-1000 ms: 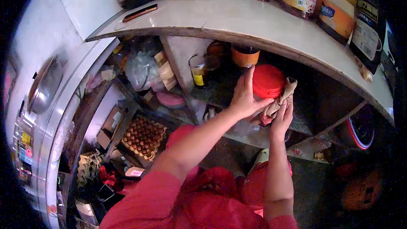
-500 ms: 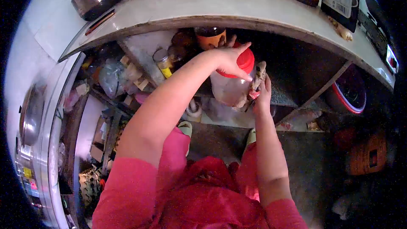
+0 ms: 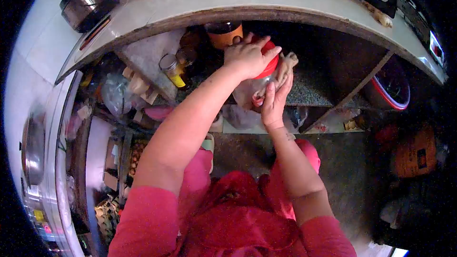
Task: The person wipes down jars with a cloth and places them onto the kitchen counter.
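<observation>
A clear jar [image 3: 243,94] with a red lid [image 3: 270,62] is at the front of the shelf under the counter. Over its lid lies my left hand [image 3: 245,60], fingers spread and gripping the lid's top and near edge. My right hand [image 3: 275,102] is closed around a crumpled tan cloth [image 3: 286,65] and presses it against the jar's right side. Part of the cloth sticks up above my right fingers. The jar's far side is hidden by my hands and the lid. Behind my left hand stands a dark jar with an orange label [image 3: 223,37].
The counter edge [image 3: 228,15] overhangs the shelf. A small jar with a yellow label [image 3: 172,70] stands to the left, near plastic bags [image 3: 116,93]. A shelf divider [image 3: 350,90] and a red-rimmed basin [image 3: 391,96] are on the right. A rice cooker [image 3: 90,2] sits on the counter.
My right hand has moved left and up along the jar's side with the cloth. My left hand remains on the lid, its fingers shifted slightly. The view has moved a little.
</observation>
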Demonstrator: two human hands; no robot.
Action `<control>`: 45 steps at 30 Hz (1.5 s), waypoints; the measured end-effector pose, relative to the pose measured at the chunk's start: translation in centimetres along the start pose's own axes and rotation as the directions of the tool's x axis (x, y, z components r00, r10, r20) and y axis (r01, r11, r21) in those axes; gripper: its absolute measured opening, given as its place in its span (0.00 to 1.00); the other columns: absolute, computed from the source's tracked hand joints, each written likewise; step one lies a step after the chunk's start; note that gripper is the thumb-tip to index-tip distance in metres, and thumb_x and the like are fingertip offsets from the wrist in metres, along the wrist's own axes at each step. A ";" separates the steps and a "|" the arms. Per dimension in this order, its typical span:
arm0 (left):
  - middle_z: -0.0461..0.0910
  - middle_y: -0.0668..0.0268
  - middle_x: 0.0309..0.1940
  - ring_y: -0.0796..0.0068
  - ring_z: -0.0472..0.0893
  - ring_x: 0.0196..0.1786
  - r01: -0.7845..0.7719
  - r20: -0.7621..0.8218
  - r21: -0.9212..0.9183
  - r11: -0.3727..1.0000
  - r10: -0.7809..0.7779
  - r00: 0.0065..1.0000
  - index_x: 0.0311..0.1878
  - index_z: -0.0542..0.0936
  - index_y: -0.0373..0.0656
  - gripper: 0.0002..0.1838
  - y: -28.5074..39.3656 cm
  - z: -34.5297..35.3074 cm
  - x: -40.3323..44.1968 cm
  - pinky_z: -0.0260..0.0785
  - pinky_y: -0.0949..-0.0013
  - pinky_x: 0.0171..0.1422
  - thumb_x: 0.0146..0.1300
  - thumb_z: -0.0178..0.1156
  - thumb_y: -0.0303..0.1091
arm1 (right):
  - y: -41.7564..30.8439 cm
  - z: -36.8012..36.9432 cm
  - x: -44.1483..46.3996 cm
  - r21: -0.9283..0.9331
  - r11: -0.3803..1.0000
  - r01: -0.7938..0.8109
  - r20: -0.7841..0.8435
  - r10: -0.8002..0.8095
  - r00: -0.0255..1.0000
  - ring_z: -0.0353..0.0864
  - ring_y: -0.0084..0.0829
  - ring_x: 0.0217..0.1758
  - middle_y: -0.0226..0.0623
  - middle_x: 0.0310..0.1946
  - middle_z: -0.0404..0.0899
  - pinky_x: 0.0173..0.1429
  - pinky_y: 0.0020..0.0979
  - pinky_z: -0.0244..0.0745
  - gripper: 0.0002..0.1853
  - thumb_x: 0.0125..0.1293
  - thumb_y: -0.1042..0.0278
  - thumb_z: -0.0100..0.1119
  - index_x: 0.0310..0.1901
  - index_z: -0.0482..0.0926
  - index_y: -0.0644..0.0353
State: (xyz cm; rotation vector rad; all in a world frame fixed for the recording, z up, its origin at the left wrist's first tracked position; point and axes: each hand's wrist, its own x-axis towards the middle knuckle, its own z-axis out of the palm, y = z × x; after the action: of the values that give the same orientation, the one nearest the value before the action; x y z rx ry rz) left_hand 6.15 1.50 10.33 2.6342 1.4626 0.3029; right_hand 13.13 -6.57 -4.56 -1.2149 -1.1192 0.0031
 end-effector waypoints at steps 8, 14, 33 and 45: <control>0.58 0.57 0.73 0.45 0.62 0.71 0.023 -0.049 0.041 0.999 -0.021 0.999 0.73 0.62 0.62 0.37 -0.1 0.8 0.7 0.57 0.49 0.72 0.65 0.38 0.68 | 5.0 1.2 -3.3 0.054 0.920 -0.388 0.072 0.384 0.920 0.37 0.50 0.79 0.57 0.75 0.37 0.79 0.41 0.34 0.38 0.75 0.50 0.40 0.73 0.41 0.70; 0.55 0.59 0.74 0.46 0.58 0.73 0.075 0.071 -0.015 0.997 -0.073 0.995 0.74 0.59 0.61 0.38 0.3 0.2 1.8 0.55 0.45 0.72 0.64 0.40 0.67 | -0.7 0.3 -2.2 -0.217 0.964 0.153 0.098 -0.134 0.986 0.39 0.59 0.77 0.61 0.73 0.39 0.77 0.56 0.37 0.42 0.67 0.55 0.54 0.75 0.41 0.58; 0.52 0.58 0.76 0.58 0.52 0.77 0.124 0.035 -0.088 0.988 -0.121 0.992 0.74 0.55 0.43 0.43 -1.6 2.0 5.8 0.43 0.48 0.78 0.64 0.41 0.65 | 0.3 -2.9 -2.8 -0.469 0.518 0.715 0.575 -0.436 0.693 0.52 0.41 0.74 0.16 0.65 0.64 0.71 0.50 0.52 0.27 0.59 0.63 0.52 0.62 0.73 0.31; 0.61 0.55 0.71 0.55 0.62 0.72 0.000 0.226 -0.616 0.788 0.177 0.958 0.64 0.73 0.58 0.42 -3.6 -0.6 3.6 0.54 0.54 0.74 0.45 0.70 0.62 | 3.1 -0.1 -2.3 -0.073 0.979 -0.193 0.152 0.202 0.968 0.54 0.55 0.69 0.53 0.69 0.57 0.73 0.49 0.46 0.33 0.72 0.59 0.49 0.71 0.53 0.66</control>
State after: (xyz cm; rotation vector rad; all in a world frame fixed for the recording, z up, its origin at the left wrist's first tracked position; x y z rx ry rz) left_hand 4.88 6.45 10.67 2.1073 0.9382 0.3360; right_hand 13.67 -6.61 -8.38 -1.3932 -1.1375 0.2242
